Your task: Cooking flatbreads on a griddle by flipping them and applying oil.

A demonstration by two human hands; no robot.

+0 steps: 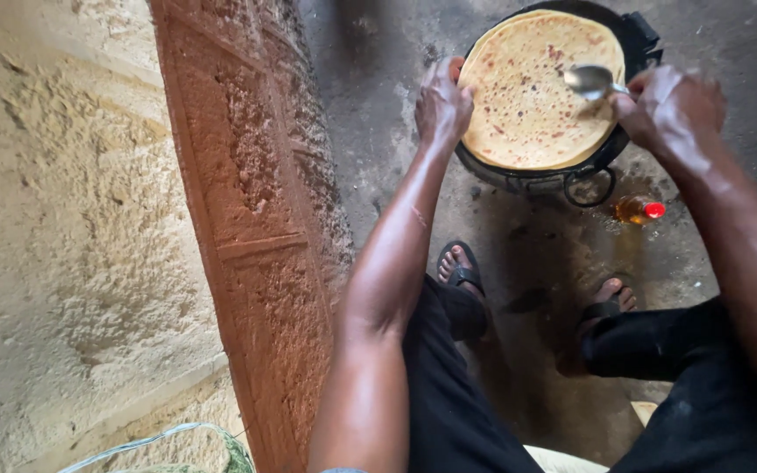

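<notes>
Under flatbread [532,92], pan [633,44] mostly hidden

A rough pale plastered wall [63,219] meets a reddish-brown door frame [256,219] beside dark, stained concrete floor [378,114].

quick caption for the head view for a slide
Left hand touches the flatbread in a dark pan; right hand holds a spoon over it.

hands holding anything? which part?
Right hand grips a metal spoon by its handle. Left hand holds nothing; fingertips touch the flatbread's left edge.
</notes>
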